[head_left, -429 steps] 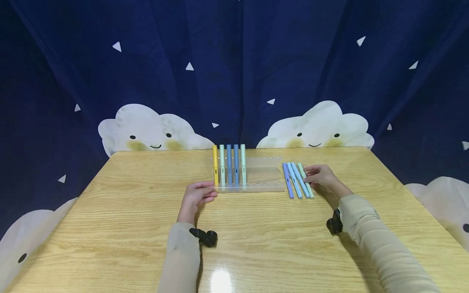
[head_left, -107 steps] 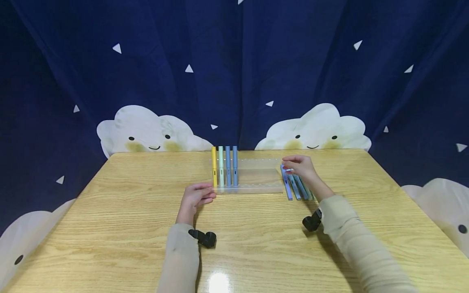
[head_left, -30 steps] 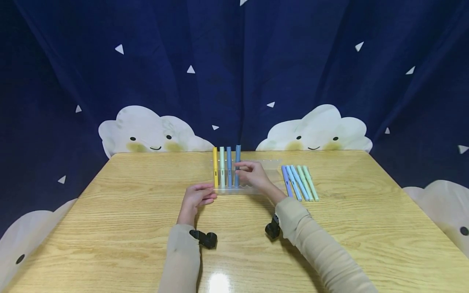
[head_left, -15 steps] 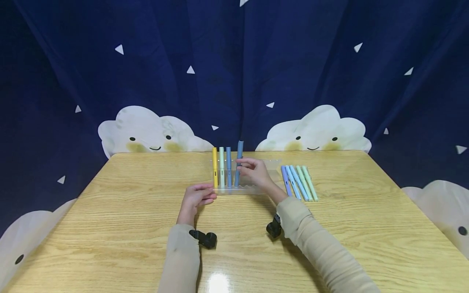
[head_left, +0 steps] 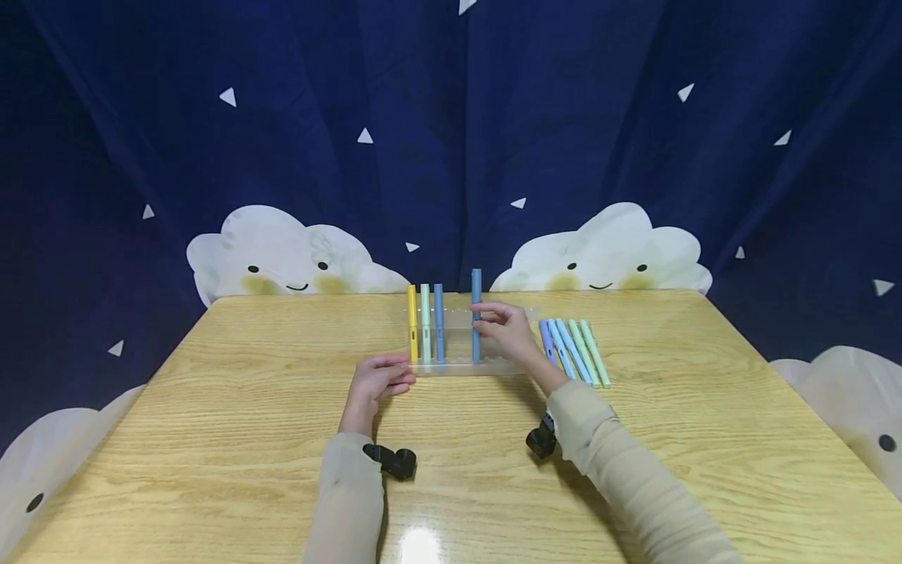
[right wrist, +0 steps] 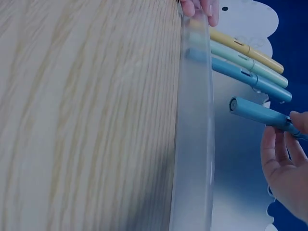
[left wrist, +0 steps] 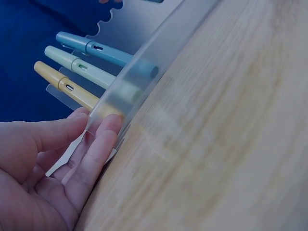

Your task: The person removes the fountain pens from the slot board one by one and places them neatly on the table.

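Note:
A clear pen rack (head_left: 458, 368) stands on the table, its left end pinched between the thumb and fingers of my left hand (head_left: 377, 384). Leaning in its left slots are a yellow pen (head_left: 413, 313), a pale green pen (head_left: 426, 313) and a blue pen (head_left: 439, 313). My right hand (head_left: 510, 333) pinches a second blue pen (head_left: 476, 283) by its middle, upright in front of the rack's back. In the right wrist view this blue pen (right wrist: 255, 112) has its lower end raised off the front ledge, apart from the other three.
Right of the rack several pens lie side by side: a purple pen (head_left: 546, 338), light blue pens (head_left: 566, 350) and pale green pens (head_left: 592, 345). The wooden table (head_left: 465, 486) extends toward me. A dark blue curtain (head_left: 451, 157) with clouds hangs behind.
The pale green pen from the rack's fifth place now lies with the pens at right. My right hand has lifted the second blue pen and shifted it right; my left hand stays put.

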